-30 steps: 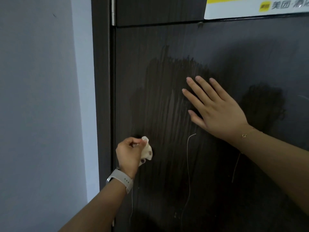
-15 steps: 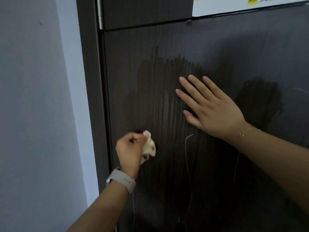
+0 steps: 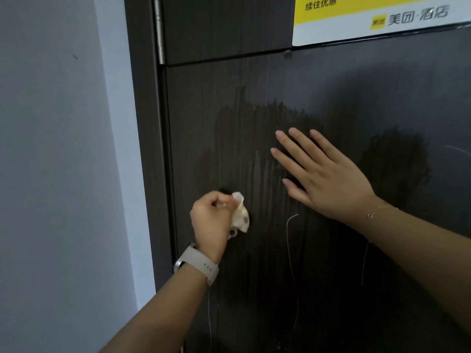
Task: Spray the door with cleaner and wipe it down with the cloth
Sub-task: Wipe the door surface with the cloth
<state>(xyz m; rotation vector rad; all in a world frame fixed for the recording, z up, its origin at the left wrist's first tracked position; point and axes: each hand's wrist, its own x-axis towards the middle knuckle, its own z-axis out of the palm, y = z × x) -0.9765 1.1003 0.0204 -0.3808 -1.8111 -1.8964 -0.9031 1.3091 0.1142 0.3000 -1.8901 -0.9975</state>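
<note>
Head cam, only view we get. Left hand [image 3: 212, 216] is curled tight round the cloth [image 3: 240, 215], wadded into a small pale ball w/ a bit poking out top and bottom, pressed on the door [image 3: 229, 80] low down, just right of the hinge-side edge. Right hand [image 3: 328, 174] is flat on the panel, fingers straight and spread, holding nothing, looks like it's just bracing.

What changed vs a sec ago: honestly not much. Cloth hand sits in basically the same low-left spot on the wet patch [image 3: 244, 138], right hand hasn't budged either. Mostly the head tipped, so the yellow-and-white sticker [image 3: 356, 26] top right shows more, and the hinge [image 3: 159, 31] too.

So imo wiping is in progress but slow rn. Streaky wet area runs between and above both hands, plus a second dark patch [image 3: 397, 159] right of the right hand that looks untouched. No spray bottle in frame, so spraying prob done. Plenty left to wipe.
</note>
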